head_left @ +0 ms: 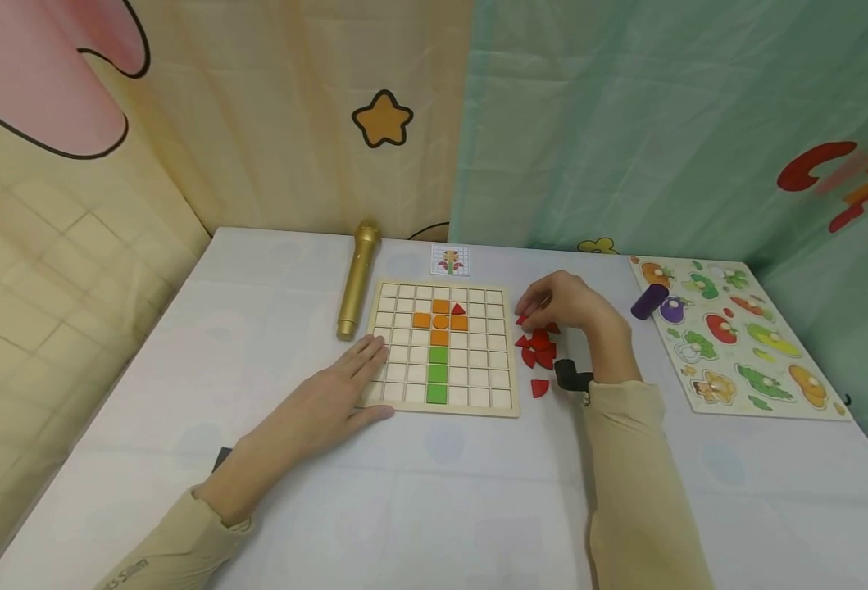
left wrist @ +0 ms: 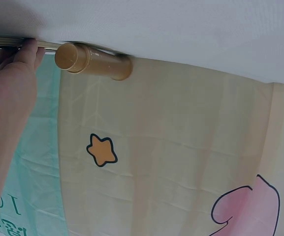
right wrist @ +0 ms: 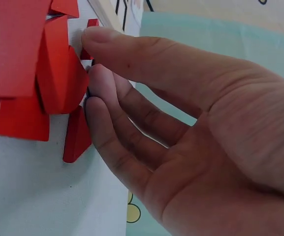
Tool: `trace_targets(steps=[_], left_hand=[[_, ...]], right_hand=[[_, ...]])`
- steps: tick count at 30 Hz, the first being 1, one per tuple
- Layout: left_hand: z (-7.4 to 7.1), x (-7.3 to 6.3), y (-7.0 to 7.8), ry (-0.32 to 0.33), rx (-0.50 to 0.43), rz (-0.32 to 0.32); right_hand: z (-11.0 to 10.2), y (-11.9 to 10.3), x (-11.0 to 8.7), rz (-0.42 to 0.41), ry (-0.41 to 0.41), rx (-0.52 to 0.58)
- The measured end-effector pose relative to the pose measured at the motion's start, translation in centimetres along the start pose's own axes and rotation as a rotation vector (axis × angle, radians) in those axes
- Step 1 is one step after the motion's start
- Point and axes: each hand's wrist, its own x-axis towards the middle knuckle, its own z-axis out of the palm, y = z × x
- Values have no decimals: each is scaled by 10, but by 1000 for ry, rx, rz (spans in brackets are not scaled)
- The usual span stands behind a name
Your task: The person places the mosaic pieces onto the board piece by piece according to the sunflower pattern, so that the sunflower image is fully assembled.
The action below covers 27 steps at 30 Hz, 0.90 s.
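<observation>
A square wooden grid board (head_left: 470,397) lies on the table. On its squares sit several orange pieces (head_left: 439,337), a column of green squares (head_left: 437,374) and a red triangle (head_left: 458,310). My left hand (head_left: 330,401) rests flat at the board's left edge, fingers extended; the left wrist view shows only part of this hand (left wrist: 14,73). Right of the board, my right hand (head_left: 566,303) reaches down to a pile of red pieces (head_left: 540,344). In the right wrist view its thumb and fingers pinch a small red piece (right wrist: 89,23), partly hidden by the thumb.
A gold microphone (head_left: 357,283) lies left of the board, and a small pattern card (head_left: 438,269) is behind it. At the right are a vegetable puzzle board (head_left: 706,373) and a dark purple cylinder (head_left: 650,301). Printed curtains (head_left: 293,123) hang behind the table.
</observation>
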Motion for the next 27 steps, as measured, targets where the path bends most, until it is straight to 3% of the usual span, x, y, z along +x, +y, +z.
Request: trace_targets(steps=[11,19,27], left_hand=[[0,1,0,-3,11,-2],[0,1,-1,0,14,8],[0,1,0,-7,16,5]], right_hand=[[6,-3,2,45,48,-6],[8,-1,5,17,110,-2],[16,-9,14,-64,201,-17]])
